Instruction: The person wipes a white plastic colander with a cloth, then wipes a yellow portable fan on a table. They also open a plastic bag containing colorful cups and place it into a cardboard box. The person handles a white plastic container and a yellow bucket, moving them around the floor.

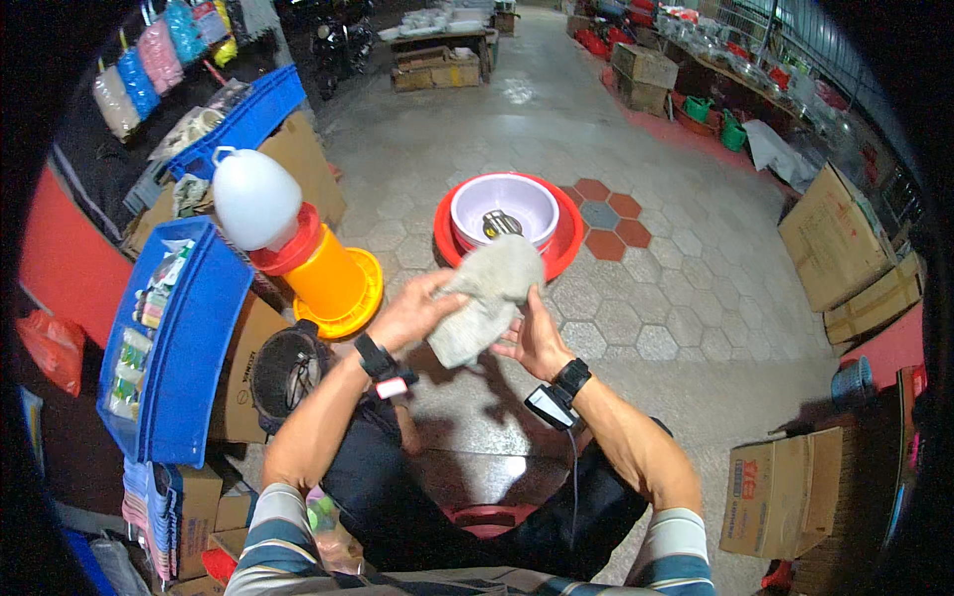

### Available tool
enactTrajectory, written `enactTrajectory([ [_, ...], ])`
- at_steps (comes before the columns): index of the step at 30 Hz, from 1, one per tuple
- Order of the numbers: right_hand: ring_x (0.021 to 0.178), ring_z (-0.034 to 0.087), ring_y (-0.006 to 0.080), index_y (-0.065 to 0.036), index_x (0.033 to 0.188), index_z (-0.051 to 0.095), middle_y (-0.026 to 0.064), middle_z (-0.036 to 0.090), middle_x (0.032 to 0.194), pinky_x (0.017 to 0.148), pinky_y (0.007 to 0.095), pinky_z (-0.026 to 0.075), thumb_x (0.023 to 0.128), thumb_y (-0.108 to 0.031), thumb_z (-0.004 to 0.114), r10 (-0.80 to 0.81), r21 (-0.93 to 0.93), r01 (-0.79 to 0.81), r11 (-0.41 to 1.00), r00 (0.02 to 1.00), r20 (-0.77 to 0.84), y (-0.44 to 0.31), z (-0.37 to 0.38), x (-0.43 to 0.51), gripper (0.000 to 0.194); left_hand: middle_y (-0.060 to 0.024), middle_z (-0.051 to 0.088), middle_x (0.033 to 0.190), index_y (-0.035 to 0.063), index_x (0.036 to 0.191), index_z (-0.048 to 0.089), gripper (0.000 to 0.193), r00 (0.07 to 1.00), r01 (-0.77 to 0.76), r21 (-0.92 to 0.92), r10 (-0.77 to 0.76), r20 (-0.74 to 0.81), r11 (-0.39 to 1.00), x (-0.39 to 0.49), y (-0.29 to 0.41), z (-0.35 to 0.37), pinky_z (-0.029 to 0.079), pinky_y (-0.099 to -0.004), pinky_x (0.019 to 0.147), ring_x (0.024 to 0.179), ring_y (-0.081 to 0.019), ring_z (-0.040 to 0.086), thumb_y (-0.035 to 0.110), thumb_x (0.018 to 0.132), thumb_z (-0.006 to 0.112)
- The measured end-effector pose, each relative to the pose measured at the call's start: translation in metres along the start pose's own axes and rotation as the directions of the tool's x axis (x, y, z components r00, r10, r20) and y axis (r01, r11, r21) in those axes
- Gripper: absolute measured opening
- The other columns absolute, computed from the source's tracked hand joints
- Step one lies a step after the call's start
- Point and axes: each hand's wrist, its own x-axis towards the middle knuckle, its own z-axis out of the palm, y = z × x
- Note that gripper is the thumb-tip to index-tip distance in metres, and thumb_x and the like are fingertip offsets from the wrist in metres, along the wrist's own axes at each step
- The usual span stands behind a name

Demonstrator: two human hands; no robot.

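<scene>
A pale grey cloth is stretched between my two hands, bunched at its middle. My left hand pinches its left side with the thumb on top. At the lower right edge, my right hand holds the cloth with the thumb up and some fingers spread beneath. Just beyond the cloth, a lavender plastic basin sits inside a wider red basin on the floor. Inside the lavender basin lies a dark, shiny object, partly covered by the cloth and too unclear to name.
To the left stand a yellow poultry feeder with a red part and a white jug-like top, a dark bucket and blue plastic bins. Cardboard boxes line the right side. Hexagonal paving covers the floor.
</scene>
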Motion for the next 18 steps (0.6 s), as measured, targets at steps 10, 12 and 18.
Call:
enactTrajectory([
  [10,0.106,0.066,0.0241,-0.002,0.126,0.054,0.011,0.066,0.116,0.093,0.0395,0.054,0.105,-0.026,0.05,-0.31,0.109,0.332,0.937,0.933,-0.182,-0.026,-0.001,0.016,0.033,-0.0088,0.064,0.103,0.0003,0.122,0.056,0.037,0.965,-0.074,-0.019,0.076,0.25,0.997,0.009,-0.024,0.048,0.048,-0.0364,0.087,0.095,-0.0207,0.061,0.023,0.094,0.067],
  [12,0.105,0.066,0.024,-0.002,0.125,0.054,0.0107,0.066,0.116,0.092,0.0394,0.054,0.104,-0.028,0.051,-0.315,0.068,0.337,0.939,0.923,-0.222,-0.029,-0.001,0.013,0.034,-0.0018,0.064,0.111,0.0027,0.117,0.058,0.035,0.958,0.159,-0.487,-0.015,0.288,0.859,0.016,-0.022,0.045,0.048,-0.0318,0.087,0.098,-0.0094,0.057,0.028,0.096,0.067],
  [18,0.104,0.066,0.0247,-0.004,0.132,0.055,0.0112,0.067,0.119,0.091,0.0415,0.054,0.104,-0.041,0.051,-0.26,0.114,0.279,0.953,0.952,-0.16,-0.029,-0.002,0.008,0.047,0.0001,0.062,0.106,0.004,0.117,0.059,0.038,0.915,0.349,-0.461,-0.19,0.356,0.816,0.024,-0.017,0.035,0.044,-0.0254,0.087,0.096,-0.0067,0.055,0.035,0.096,0.067],
])
